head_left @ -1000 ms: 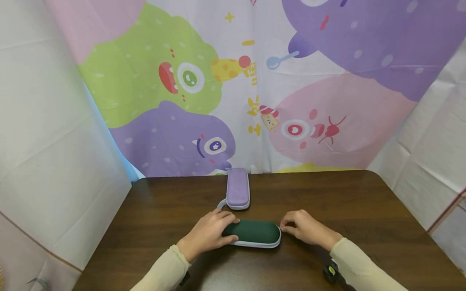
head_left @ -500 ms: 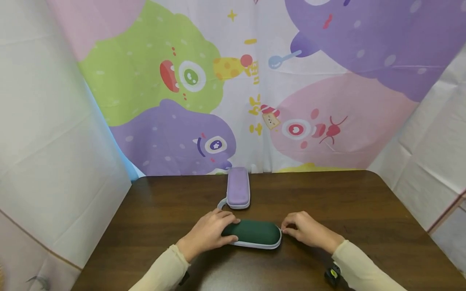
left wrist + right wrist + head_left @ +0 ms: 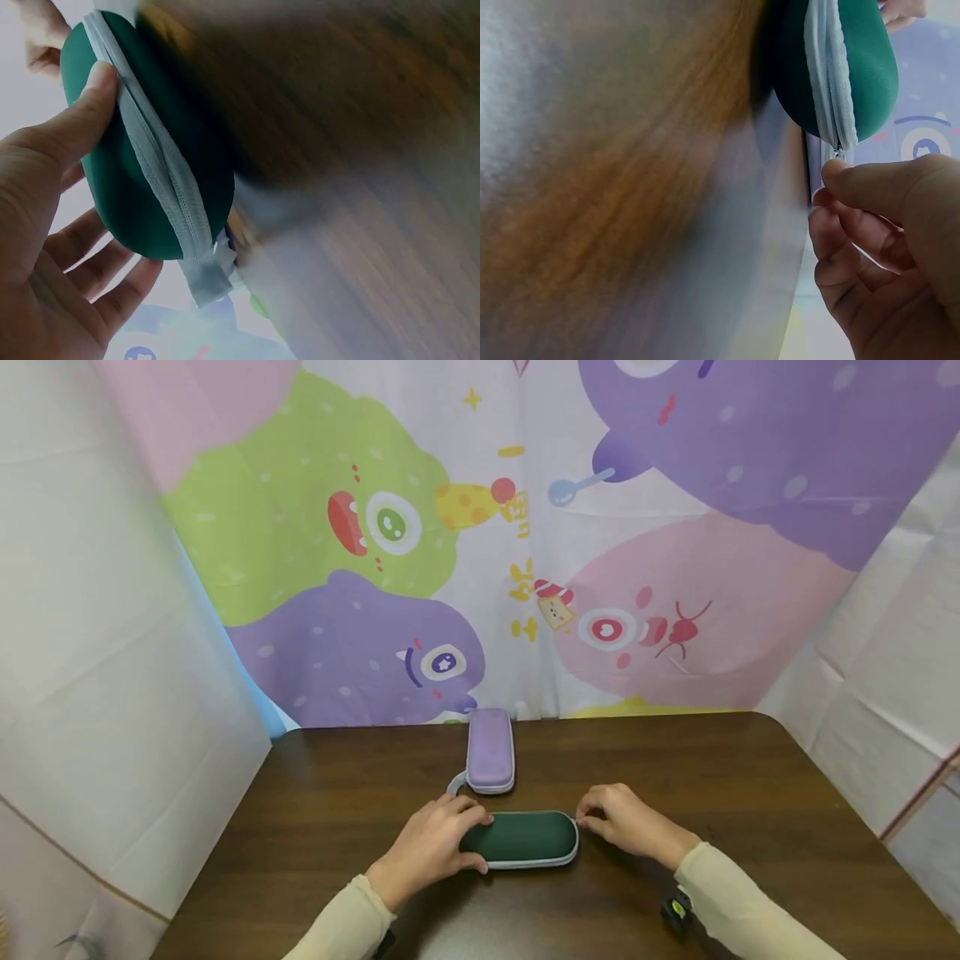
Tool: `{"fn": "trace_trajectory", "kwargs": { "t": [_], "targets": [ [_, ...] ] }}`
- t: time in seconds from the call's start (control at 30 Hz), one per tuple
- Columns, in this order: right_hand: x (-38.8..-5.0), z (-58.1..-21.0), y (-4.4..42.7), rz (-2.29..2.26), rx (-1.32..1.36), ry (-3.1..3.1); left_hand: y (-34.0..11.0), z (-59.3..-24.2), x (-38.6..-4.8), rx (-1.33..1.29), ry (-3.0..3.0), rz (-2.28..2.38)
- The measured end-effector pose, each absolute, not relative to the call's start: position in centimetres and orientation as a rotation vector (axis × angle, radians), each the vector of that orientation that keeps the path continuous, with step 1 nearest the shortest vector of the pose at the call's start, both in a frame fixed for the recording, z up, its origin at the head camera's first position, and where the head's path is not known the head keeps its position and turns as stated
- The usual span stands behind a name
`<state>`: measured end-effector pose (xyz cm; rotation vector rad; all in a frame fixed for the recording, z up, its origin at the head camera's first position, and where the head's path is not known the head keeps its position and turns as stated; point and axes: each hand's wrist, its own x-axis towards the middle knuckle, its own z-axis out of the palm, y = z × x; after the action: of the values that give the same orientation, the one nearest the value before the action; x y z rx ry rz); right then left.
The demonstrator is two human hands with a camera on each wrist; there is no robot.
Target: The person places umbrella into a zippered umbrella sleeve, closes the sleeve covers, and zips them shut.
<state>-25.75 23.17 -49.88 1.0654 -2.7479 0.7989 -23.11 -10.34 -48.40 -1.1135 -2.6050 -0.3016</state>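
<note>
A dark green zippered case with a pale grey zip lies lengthwise across the wooden table in the head view. My left hand grips its left end, thumb on the near side and fingers over the far side. In the left wrist view that thumb presses beside the zip tape, and a grey tab sticks out at the case's end. At the opposite end, my right hand pinches the zip pull between thumb and index finger. The zip looks closed where it shows in the right wrist view.
Behind the green case, a smaller lilac zippered case with a grey strap lies near the back of the brown table. A cartoon-printed cloth hangs along the table's rear edge. White cloth panels stand at both sides.
My right hand has shifted slightly away from me, still at the case's right end. The green case has tilted and turned a little with it. My left hand keeps its hold.
</note>
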Motion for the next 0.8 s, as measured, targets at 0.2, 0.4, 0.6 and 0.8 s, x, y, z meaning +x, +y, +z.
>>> {"fn": "trace_trajectory", "kwargs": {
  "t": [0.2,0.4,0.6,0.8],
  "targets": [
    [-26.4,-49.8,23.1,0.785,1.017,-2.747,-9.9,-48.5,-23.0,-1.099,-2.598,-0.288],
    [-26.6,-50.0,23.1,0.775,0.998,-2.741,-9.6,-48.4,-22.9,-1.086,-2.624,-0.285],
    [-26.8,-50.7,22.9,0.844,0.985,-2.734,-9.4,-48.4,-22.8,-1.057,-2.657,-0.288],
    [-26.6,-51.3,22.8,0.86,0.942,-2.724,-9.3,-48.4,-22.7,-1.035,-2.662,-0.296]
  ]
}}
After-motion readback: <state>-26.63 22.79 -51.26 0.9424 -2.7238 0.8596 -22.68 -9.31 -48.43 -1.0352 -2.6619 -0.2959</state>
